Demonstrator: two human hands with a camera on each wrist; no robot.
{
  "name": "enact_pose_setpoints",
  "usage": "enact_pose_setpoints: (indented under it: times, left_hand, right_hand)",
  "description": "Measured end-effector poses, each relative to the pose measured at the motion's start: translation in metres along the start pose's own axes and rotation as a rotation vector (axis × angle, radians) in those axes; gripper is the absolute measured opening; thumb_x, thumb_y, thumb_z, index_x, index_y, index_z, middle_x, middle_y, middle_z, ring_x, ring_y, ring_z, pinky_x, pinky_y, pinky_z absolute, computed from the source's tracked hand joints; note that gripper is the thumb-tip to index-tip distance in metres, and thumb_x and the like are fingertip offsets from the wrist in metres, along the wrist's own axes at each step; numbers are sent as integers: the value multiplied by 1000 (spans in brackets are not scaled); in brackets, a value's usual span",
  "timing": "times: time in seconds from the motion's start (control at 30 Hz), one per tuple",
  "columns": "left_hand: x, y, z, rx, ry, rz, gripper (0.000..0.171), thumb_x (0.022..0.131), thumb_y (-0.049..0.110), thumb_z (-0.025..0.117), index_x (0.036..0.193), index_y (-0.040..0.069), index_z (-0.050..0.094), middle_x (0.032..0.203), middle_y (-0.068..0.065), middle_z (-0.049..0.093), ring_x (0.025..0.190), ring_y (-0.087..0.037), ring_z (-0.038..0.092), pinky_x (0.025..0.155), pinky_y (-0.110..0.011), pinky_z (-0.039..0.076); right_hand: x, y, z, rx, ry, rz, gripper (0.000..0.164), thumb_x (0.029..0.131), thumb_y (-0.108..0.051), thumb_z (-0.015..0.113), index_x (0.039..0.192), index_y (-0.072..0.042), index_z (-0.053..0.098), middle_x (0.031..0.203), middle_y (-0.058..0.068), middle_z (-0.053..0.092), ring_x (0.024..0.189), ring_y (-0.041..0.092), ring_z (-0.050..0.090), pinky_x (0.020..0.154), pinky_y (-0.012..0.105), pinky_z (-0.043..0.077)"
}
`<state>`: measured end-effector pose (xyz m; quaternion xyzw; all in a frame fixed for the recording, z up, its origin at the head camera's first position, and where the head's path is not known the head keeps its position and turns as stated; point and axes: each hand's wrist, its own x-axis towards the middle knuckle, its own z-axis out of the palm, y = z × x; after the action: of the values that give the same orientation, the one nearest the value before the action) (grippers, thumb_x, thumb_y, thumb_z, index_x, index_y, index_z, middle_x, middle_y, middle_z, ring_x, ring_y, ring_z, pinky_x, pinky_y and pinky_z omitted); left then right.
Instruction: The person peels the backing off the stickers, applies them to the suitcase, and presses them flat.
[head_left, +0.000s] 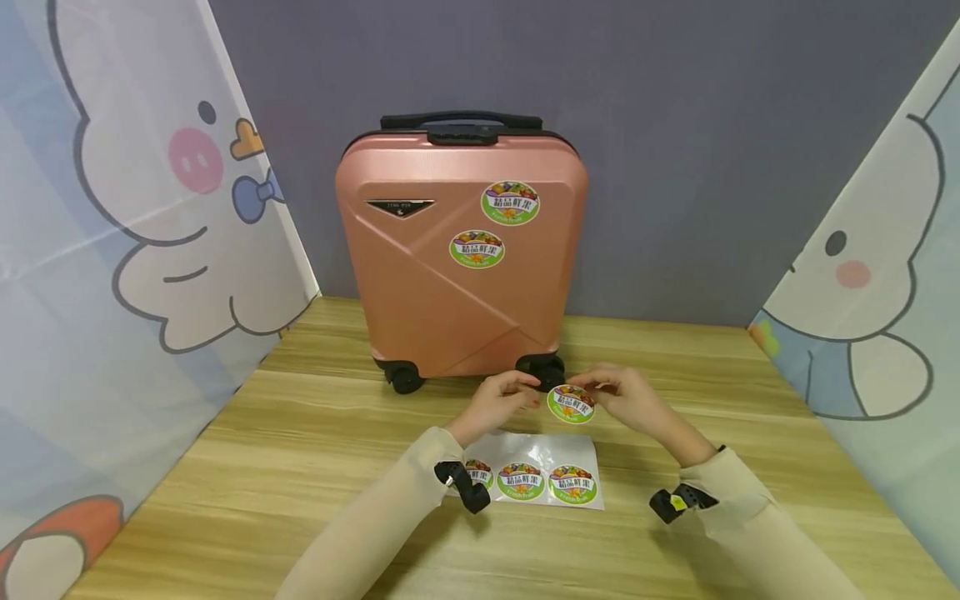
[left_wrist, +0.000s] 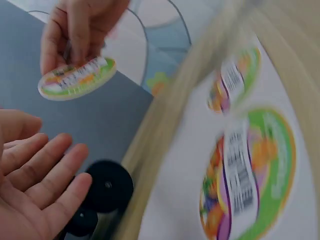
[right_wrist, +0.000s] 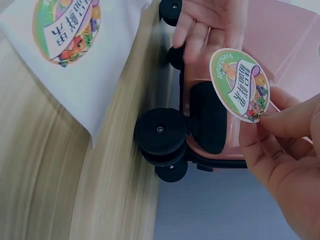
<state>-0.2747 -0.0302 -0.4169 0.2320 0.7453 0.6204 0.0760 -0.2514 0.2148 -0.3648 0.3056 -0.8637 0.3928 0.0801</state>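
An oval fruit sticker [head_left: 572, 404] with a green lower edge is pinched at its rim by the thumb and fingers of my right hand [head_left: 621, 397]. In the right wrist view the sticker's printed face [right_wrist: 240, 85] shows whole. To its left hovers my left hand [head_left: 498, 403], fingers loosely bent and apart from the sticker; the left wrist view shows that palm [left_wrist: 35, 185] holding nothing. Behind both hands stands a pink suitcase [head_left: 457, 308], upright on black wheels. Two matching oval stickers, an upper one [head_left: 510, 203] and a lower one [head_left: 477, 249], are on its front.
A white sticker sheet [head_left: 536, 446] lies on the wooden table [head_left: 262, 467] under the hands, with several oval stickers on it; my left forearm hides part of it. A grey wall [head_left: 675, 167] stands behind the suitcase, with cartoon-printed cloths [head_left: 45, 333] at both sides.
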Motion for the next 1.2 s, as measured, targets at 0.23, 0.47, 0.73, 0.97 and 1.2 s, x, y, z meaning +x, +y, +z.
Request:
enact_pose_setpoints:
  times: [0.23, 0.47, 0.73, 0.97, 1.2]
  left_hand:
    - [-4, 16, 4, -224, 42, 18, 32, 101, 6, 57, 125, -15, 56, 119, -25, 65, 108, -32, 67, 89, -37, 56]
    - [-7, 24, 9, -261, 80, 25, 30, 96, 1, 63, 120, -16, 59, 113, -21, 68, 96, -21, 69, 87, -38, 57]
    - [-9, 21, 12, -273, 110, 54, 22, 92, -6, 65, 112, -15, 63, 102, -22, 70, 85, -19, 70, 81, -40, 59]
    - [-9, 19, 12, -292, 138, 59, 20, 91, -7, 65, 109, -16, 65, 97, -20, 71, 79, -16, 70, 76, -41, 60]
    - [-8, 22, 8, -284, 196, 61, 19, 90, -7, 67, 107, -15, 68, 95, -19, 72, 75, -14, 71, 72, -37, 61]
  right_hand:
    - [3, -2, -2, 1, 22, -4, 29, 87, 18, 61, 109, 5, 74, 109, 20, 68, 95, 33, 66, 74, 30, 59]
    - [5, -6, -2, 15, 30, -10, 28, 88, 17, 61, 109, 4, 74, 111, 21, 67, 98, 35, 66, 76, 32, 59]
    - [7, -8, 0, 35, 32, -14, 24, 89, 13, 64, 109, 3, 73, 109, 19, 70, 93, 31, 69, 75, 31, 59]
    - [9, -10, 0, 108, 34, -4, 23, 89, 15, 61, 110, 10, 69, 105, 21, 71, 89, 23, 69, 75, 25, 57]
    - [14, -14, -3, 190, 17, 23, 22, 94, 10, 58, 114, 12, 66, 108, 24, 69, 92, 12, 67, 77, 26, 56]
